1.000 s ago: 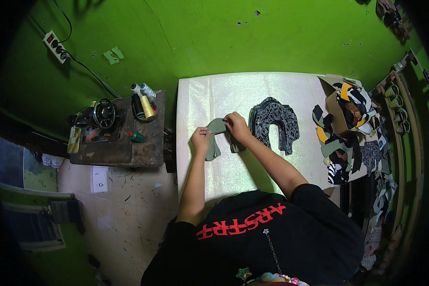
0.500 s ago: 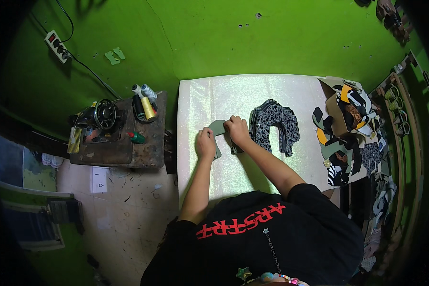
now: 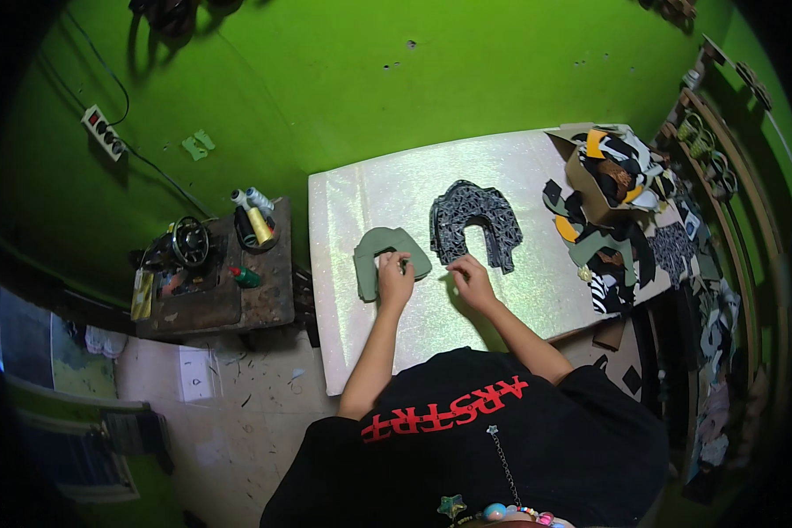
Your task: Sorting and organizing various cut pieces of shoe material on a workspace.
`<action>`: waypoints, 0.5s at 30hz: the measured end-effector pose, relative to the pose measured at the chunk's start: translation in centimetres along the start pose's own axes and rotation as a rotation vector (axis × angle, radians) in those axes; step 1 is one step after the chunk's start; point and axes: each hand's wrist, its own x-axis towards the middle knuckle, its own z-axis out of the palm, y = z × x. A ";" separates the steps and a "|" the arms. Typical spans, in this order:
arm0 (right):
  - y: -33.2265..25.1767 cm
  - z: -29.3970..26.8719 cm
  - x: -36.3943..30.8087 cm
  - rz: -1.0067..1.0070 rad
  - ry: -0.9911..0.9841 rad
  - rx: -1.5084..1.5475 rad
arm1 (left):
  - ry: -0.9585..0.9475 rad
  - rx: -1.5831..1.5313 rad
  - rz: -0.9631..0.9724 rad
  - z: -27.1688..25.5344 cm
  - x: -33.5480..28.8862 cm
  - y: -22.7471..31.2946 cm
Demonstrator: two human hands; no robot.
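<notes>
Green U-shaped cut pieces (image 3: 385, 238) lie overlapping toward the left of the pale, shiny-topped table. Over their inner gap is my left hand (image 3: 396, 280), its fingers curled together; whatever they pinch, if anything, is too small to make out. To the right, my right hand (image 3: 473, 283) hovers just in front of a stack of black-and-grey patterned U-shaped pieces (image 3: 449, 211). Its fingers are bent, the thumb stands apart from them, and nothing shows between them.
On the table's right, a cardboard box (image 3: 590, 189) overflows with coloured scraps (image 3: 620, 255). A sewing machine (image 3: 180, 251) stands on a worn wooden table (image 3: 264, 304) at the left, with thread cones (image 3: 260, 226) and a green bottle (image 3: 246, 277). The green wall rises behind.
My right hand has left the green pieces and moved right, toward the patterned stack. My left hand has shifted into their inner gap, and the green pieces now lie fanned. The view has turned slightly.
</notes>
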 end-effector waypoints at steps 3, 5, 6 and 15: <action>0.6 -3.0 -1.8 0.087 0.074 -0.078 | -0.085 -0.057 0.119 2.2 -1.3 2.0; 0.9 -4.6 -2.5 0.115 0.142 -0.066 | -0.228 -0.166 0.116 3.6 -1.9 3.8; 0.7 -5.3 -2.8 0.143 0.174 -0.062 | -0.254 -0.172 0.128 4.5 -2.2 4.3; 2.3 -14.8 -5.9 0.233 0.375 -0.147 | -0.538 -0.310 0.236 14.3 -3.8 10.0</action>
